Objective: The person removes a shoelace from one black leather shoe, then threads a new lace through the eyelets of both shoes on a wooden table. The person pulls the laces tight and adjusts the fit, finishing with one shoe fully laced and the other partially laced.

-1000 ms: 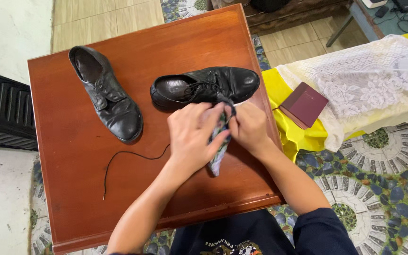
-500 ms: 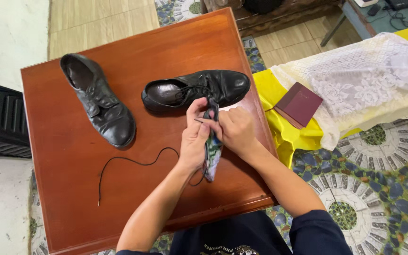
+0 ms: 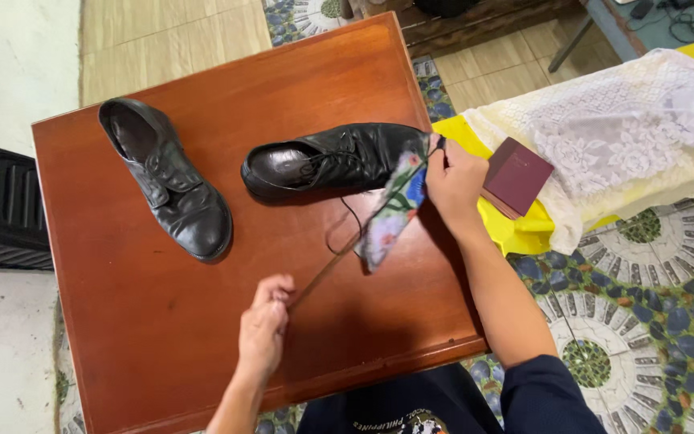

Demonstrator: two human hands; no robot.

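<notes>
Landmark taken: the laced black leather shoe, which lay on its side near the far right part of the wooden desk.

Well left of that shoe, a second black leather shoe stood without a lace, toe toward the person.

Nearer the person and left of the landmark shoe, the left hand was closed, its grip clamped on one end of a black shoelace. The lace ran taut and slanting up toward the landmark shoe's toe, with a slack loop lying on the desk just below the shoe.

At the toe end of the landmark shoe, the right hand held its grip pinched together on a floral patterned cloth, apparently with the lace's other end; that point was too small to confirm. The cloth hung along the lace.

Right of the landmark shoe, off the desk, a maroon book rested on yellow fabric beside white lace fabric.

Judgement: wiping the lace well would call for steady tension between both hands and the cloth folded fully around the lace.
</notes>
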